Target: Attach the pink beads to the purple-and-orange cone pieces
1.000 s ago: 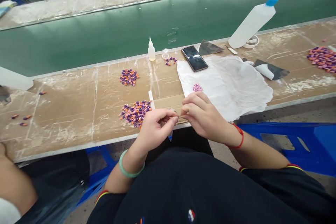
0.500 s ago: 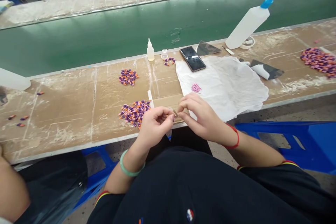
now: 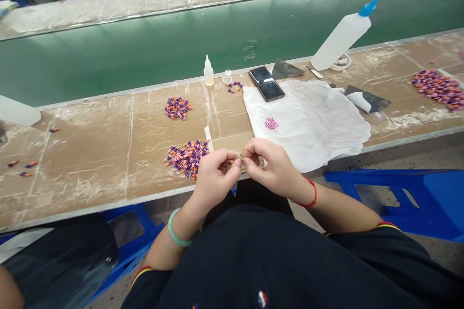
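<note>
My left hand (image 3: 219,174) is closed in a pinch, with a hint of orange between its fingers; the small piece there is mostly hidden. Right against it, fingertips nearly touching, my right hand (image 3: 266,161) pinches too, and what it holds is too small to make out. Beside my left hand lies a pile of small purple-and-orange pieces (image 3: 185,158), with a white stick (image 3: 209,138) at its edge. A smaller pile of similar pieces (image 3: 177,107) sits farther back. Tiny pink bits (image 3: 271,123) lie on a white cloth (image 3: 319,125) beyond my right hand.
A small dropper bottle (image 3: 208,73), a phone (image 3: 266,83) and a large white bottle with a blue nozzle (image 3: 340,41) stand or lie along the back edge. Another pile (image 3: 438,89) is far right. Blue stools (image 3: 427,198) flank me; a person sits at the left.
My right hand has moved left and its fingers have closed into a pinch at my left fingertips. My left hand has stayed almost in place.
</note>
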A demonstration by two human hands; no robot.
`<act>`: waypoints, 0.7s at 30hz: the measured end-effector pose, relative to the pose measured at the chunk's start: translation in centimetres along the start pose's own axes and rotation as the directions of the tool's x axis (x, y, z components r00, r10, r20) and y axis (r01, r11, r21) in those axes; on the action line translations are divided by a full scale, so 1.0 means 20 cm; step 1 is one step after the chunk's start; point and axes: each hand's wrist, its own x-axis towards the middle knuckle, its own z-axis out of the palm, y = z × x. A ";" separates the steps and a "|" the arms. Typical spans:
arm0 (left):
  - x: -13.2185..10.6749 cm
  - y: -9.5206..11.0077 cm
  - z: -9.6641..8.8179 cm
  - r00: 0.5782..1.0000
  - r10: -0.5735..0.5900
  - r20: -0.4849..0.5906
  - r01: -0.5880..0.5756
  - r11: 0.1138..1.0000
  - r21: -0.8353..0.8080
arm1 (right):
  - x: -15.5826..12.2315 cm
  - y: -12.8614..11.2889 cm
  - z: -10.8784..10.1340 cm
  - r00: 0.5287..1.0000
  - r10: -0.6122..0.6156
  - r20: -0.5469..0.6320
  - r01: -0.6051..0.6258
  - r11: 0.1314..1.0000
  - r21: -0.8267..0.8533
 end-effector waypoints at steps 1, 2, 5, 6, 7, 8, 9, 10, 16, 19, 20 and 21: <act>0.00 0.00 0.00 1.000 -0.004 0.004 0.004 1.000 -0.003 | 0.00 0.00 0.01 1.000 0.009 0.002 -0.009 1.000 0.012; 0.00 0.00 -0.01 1.000 -0.014 0.012 0.014 1.000 -0.019 | 0.00 0.01 0.01 1.000 0.022 0.012 -0.022 0.999 0.033; 0.00 0.00 -0.02 0.997 -0.068 0.039 0.072 0.989 -0.132 | 0.01 0.01 0.01 0.993 0.085 0.078 -0.095 0.985 0.142; 0.00 -0.01 -0.03 0.995 -0.093 0.042 0.099 0.978 -0.183 | 0.01 0.01 0.01 0.988 0.111 0.107 -0.129 0.975 0.179; -0.01 -0.02 -0.04 0.992 -0.122 0.035 0.127 0.964 -0.232 | 0.02 0.01 0.00 0.982 0.134 0.133 -0.160 0.965 0.209; -0.02 -0.03 -0.06 0.988 -0.153 0.022 0.153 0.949 -0.277 | 0.03 0.02 -0.01 0.976 0.152 0.154 -0.185 0.955 0.231; -0.03 -0.04 -0.07 0.983 -0.184 0.004 0.176 0.933 -0.314 | 0.04 0.03 -0.02 0.972 0.163 0.171 -0.201 0.949 0.241; -0.04 -0.06 -0.09 0.978 -0.208 -0.012 0.192 0.921 -0.338 | 0.05 0.04 -0.03 0.968 0.167 0.189 -0.209 0.950 0.233; -0.13 -0.19 -0.18 0.968 -0.247 -0.037 0.225 0.928 -0.295 | 0.15 0.18 -0.08 0.934 0.042 0.355 0.024 0.983 -0.180; -0.18 -0.25 -0.19 0.956 -0.290 -0.044 0.264 0.915 -0.306 | 0.20 0.23 -0.05 0.858 0.025 0.513 0.200 0.904 -0.378; -0.19 -0.26 -0.19 0.949 -0.311 -0.040 0.283 0.905 -0.317 | 0.22 0.23 -0.03 0.833 0.033 0.552 0.237 0.880 -0.411; -0.20 -0.27 -0.19 0.942 -0.333 -0.038 0.303 0.894 -0.330 | 0.23 0.24 -0.02 0.815 0.040 0.578 0.264 0.862 -0.433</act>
